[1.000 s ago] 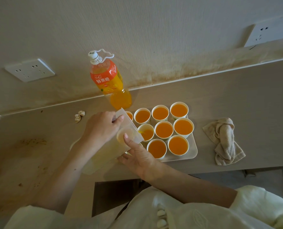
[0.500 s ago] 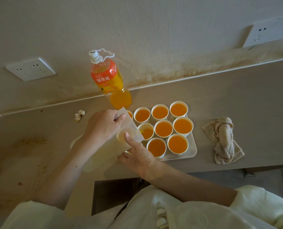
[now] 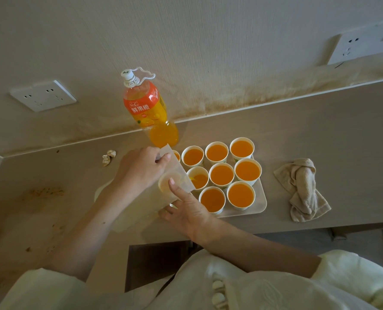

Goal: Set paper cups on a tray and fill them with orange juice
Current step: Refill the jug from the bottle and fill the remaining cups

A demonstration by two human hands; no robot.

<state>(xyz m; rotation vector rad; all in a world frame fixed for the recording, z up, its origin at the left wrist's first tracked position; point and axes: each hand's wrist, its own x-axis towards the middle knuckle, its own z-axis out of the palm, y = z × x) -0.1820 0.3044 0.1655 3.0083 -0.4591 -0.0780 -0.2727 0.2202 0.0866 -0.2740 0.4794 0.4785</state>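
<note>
We saw a stained beige wall (image 3: 208, 41) filling the upper half of the frame, and below it a long beige counter (image 3: 320, 130). At the centre of the frame a pale tray (image 3: 261, 206) lay on the counter, carrying paper cups (image 3: 241, 195) in rows, most of them full of orange juice. Over the tray's left end hung a translucent plastic jug (image 3: 141, 206), tipped toward the right, and a thin run of juice fell from its lip into the left cup of the middle row (image 3: 199, 180), which was only part full. Above the tray an orange juice bottle (image 3: 148, 110) stood capped against the wall. A crumpled beige cloth (image 3: 304, 189) lay well to the right of the tray. Our left hand (image 3: 139, 168) gripped the jug's upper end, fingers curled round it. Our right hand (image 3: 188, 211) braced the jug from below with straight fingers, the index laid flat on its side. A white socket (image 3: 43, 96) sat at upper left, another socket (image 3: 363, 49) at upper right. A scrap of crumpled paper (image 3: 109, 156) lay left of the hands.
</note>
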